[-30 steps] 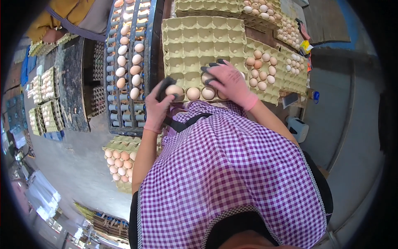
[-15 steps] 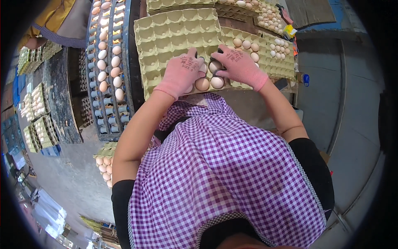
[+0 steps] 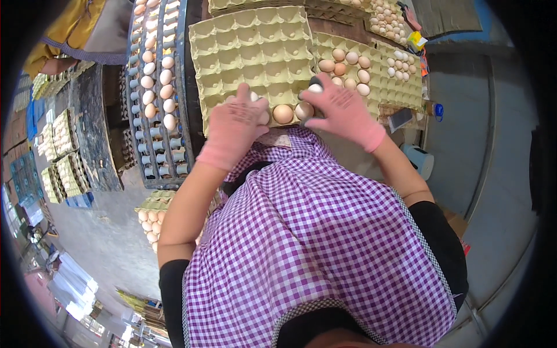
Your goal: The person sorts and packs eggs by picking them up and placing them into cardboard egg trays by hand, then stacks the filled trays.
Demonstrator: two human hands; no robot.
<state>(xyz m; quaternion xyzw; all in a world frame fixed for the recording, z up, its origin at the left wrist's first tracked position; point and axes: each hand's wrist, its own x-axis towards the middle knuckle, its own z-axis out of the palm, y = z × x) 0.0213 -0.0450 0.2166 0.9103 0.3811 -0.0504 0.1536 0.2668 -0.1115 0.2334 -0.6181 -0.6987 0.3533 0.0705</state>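
Note:
A pale-green pulp egg tray (image 3: 249,55) lies in front of me, most of its cups bare. A brown egg (image 3: 283,114) sits in its nearest row. My left hand (image 3: 233,124), in a pink glove, curls over the tray's near-left part around a white egg (image 3: 254,97); another egg shows beside its fingers. My right hand (image 3: 345,110), gloved alike, has a white egg (image 3: 315,89) between its dark fingertips. Its thumb rests by a pale egg (image 3: 304,111) in the near row. The gloves hide part of the tray.
To the right lies another egg tray (image 3: 374,58) with several eggs, and a phone (image 3: 400,119) near it. On the left runs a dark roller rack (image 3: 156,116) carrying eggs. Behind it are a co-worker's yellow sleeve (image 3: 69,29) and stacked egg trays (image 3: 61,139).
My hands have moved apart, the left one leftward and the right one rightward. An egg has shifted up and right with my right fingertips. The brown egg stays in the near row.

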